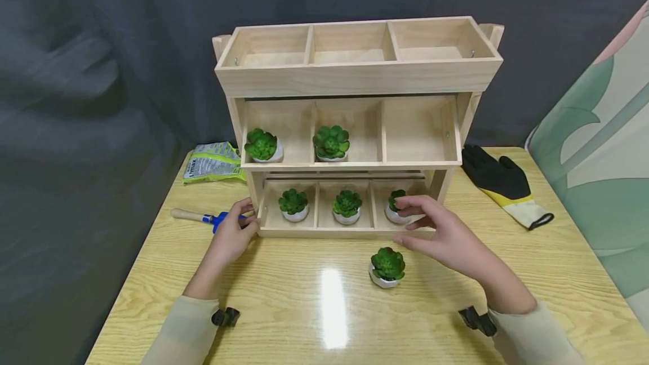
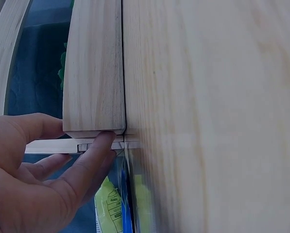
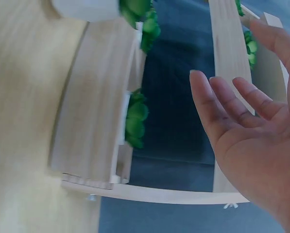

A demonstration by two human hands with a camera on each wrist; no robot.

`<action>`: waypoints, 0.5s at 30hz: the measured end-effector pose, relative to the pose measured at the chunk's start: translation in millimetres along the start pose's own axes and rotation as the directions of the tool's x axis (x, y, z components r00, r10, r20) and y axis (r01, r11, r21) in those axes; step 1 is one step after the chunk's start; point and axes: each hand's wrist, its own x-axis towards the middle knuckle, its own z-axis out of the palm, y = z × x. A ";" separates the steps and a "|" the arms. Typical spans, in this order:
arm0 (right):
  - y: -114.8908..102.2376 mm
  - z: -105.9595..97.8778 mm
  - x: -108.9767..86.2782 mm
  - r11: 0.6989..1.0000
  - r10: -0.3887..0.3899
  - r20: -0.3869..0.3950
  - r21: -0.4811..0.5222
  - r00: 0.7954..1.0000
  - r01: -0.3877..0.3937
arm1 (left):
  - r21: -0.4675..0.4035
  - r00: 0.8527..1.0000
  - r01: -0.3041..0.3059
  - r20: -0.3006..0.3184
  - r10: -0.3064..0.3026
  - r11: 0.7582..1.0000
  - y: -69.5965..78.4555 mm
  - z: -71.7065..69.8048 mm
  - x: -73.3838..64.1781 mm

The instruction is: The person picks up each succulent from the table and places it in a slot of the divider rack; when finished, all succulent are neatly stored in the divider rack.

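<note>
A three-tier wooden shelf point(image 1: 355, 79) stands on the table, each tier split into three compartments. My left hand point(image 1: 234, 232) rests its fingertips at the left end of the bottom tier; in the left wrist view its digits touch the front board point(image 2: 96, 73) near its end. My right hand point(image 1: 443, 235), fingers spread and empty, hovers in front of the bottom right compartment and partly covers the small potted succulent point(image 1: 397, 216) there. Another potted succulent point(image 1: 387, 263) stands on the table before the shelf, left of the right hand.
Two succulents point(image 1: 331, 142) sit in the middle tier's left and centre compartments, two more point(image 1: 347, 206) in the bottom tier. Left lie a green bag point(image 1: 213, 162) and a blue tool point(image 1: 215, 218) with a wooden handle; right, a black-and-yellow glove point(image 1: 502, 182).
</note>
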 end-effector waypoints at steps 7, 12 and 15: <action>13.8 9.2 -12.0 0.999 0.022 0.060 0.045 0.998 -0.025 | 0.005 1.000 -0.004 -0.002 0.004 1.000 0.2 1.8 0.2; 22.2 14.9 -20.7 0.997 0.031 0.103 0.069 0.994 -0.038 | 0.003 1.000 -0.001 -0.005 0.001 1.000 -0.2 1.2 0.4; 26.2 19.1 -25.2 0.996 0.046 0.116 0.074 0.992 -0.055 | 0.004 1.000 -0.003 -0.002 0.003 1.000 -0.3 0.6 -0.2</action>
